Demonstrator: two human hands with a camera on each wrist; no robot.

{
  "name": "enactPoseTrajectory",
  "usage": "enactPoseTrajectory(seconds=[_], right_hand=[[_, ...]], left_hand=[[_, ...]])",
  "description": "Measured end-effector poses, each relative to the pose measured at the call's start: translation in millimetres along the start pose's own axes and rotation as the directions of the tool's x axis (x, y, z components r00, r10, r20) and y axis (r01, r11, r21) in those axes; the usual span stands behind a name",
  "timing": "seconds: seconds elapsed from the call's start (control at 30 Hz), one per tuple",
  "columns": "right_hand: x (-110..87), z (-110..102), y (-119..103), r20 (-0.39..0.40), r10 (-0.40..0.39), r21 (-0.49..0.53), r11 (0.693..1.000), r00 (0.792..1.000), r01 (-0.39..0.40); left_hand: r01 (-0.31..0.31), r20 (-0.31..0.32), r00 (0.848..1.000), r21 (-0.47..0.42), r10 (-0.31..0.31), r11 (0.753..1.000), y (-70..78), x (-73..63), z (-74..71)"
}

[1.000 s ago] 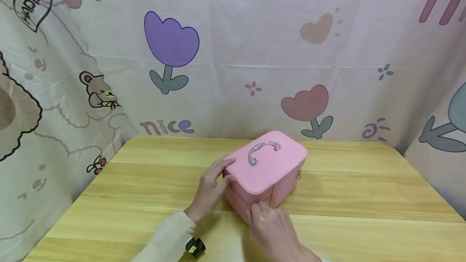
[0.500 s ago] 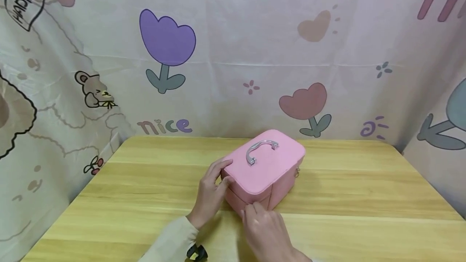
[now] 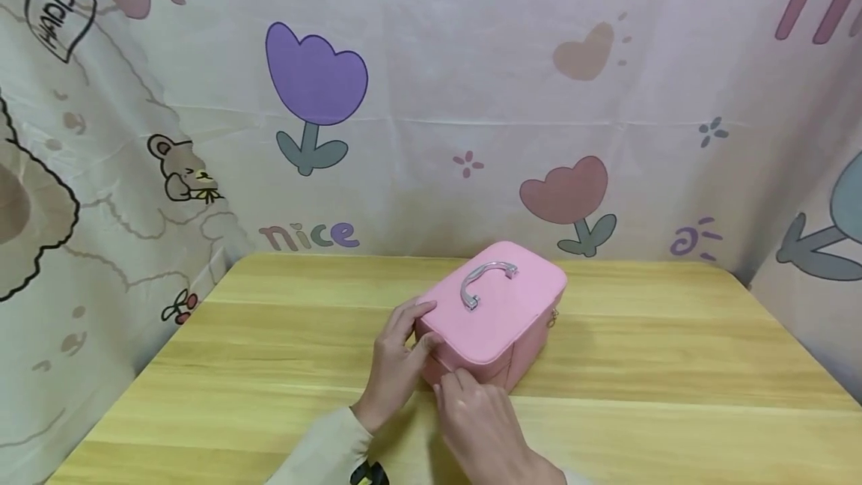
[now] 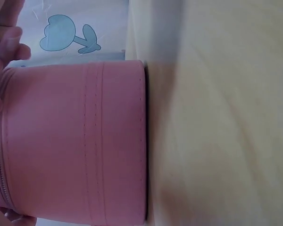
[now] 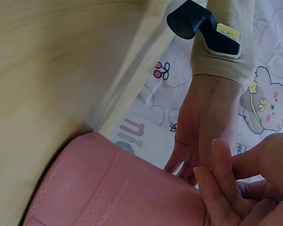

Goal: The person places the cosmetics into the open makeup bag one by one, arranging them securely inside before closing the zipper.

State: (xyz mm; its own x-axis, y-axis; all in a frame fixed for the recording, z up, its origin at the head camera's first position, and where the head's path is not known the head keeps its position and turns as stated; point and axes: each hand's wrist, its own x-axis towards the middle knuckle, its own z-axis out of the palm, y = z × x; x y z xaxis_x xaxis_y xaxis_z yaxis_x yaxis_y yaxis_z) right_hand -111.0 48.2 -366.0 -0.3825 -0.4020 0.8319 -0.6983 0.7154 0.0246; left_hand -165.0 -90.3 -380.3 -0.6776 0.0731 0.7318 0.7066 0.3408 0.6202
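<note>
A pink vanity case [image 3: 498, 320] with a silver carry handle [image 3: 481, 279] stands angled on the wooden table, its lid down. My left hand [image 3: 396, 358] grips the lid's left corner, fingers over the top edge and thumb on the side facing me. Close to that thumb, my right hand [image 3: 474, 410] has its fingers curled at the seam under the lid, pinching the zipper pull, which the fingers hide. The left wrist view shows zipper teeth [image 4: 2, 165] along that seam. Another small gold zipper pull [image 3: 554, 317] hangs at the case's right side.
Behind the wooden table [image 3: 660, 350] hangs a printed cloth backdrop [image 3: 431, 58], close to the case's far corner. A dark wrist camera [image 5: 217, 35] sits on my left sleeve. Bare tabletop shows on both sides of the case.
My right hand has slid left along the seam, from the case's near corner toward my left thumb. The left hand keeps its grip on the corner, and the case has turned slightly.
</note>
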Motion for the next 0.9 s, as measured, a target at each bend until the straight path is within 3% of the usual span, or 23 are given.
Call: enactPoseTrajectory(seconds=[0.23,0.47,0.6,0.73,0.83,0.9], right_hand=[[-2.8,-2,12,-0.011,-0.076,0.079,0.994,0.997,0.076],[-15.3,-9,35,-0.015,-0.188,0.279,0.942,0.982,0.185],[-20.0,-14,47,0.009,-0.203,0.351,0.917,0.979,0.187],[-21.4,-19,56,0.035,-0.189,0.441,0.884,0.981,0.154],[-22.4,-22,61,0.045,-0.177,0.495,0.859,0.983,0.131],[-23.1,-24,64,0.052,-0.168,0.506,0.854,0.984,0.119]], left_hand=[[-0.013,0.057,0.998,0.034,0.011,0.999,0.1,-2.0,-3.2],[-0.167,0.156,0.978,0.180,0.140,0.969,1.8,-2.1,-16.6],[-0.279,0.215,0.949,0.244,0.229,0.929,6.4,-4.7,-22.4],[-0.353,0.256,0.927,0.334,0.276,0.874,12.3,-9.9,-25.8],[-0.424,0.284,0.898,0.364,0.335,0.829,11.7,-9.2,-28.9],[-0.482,0.307,0.870,0.365,0.385,0.797,8.1,-7.3,-31.6]])
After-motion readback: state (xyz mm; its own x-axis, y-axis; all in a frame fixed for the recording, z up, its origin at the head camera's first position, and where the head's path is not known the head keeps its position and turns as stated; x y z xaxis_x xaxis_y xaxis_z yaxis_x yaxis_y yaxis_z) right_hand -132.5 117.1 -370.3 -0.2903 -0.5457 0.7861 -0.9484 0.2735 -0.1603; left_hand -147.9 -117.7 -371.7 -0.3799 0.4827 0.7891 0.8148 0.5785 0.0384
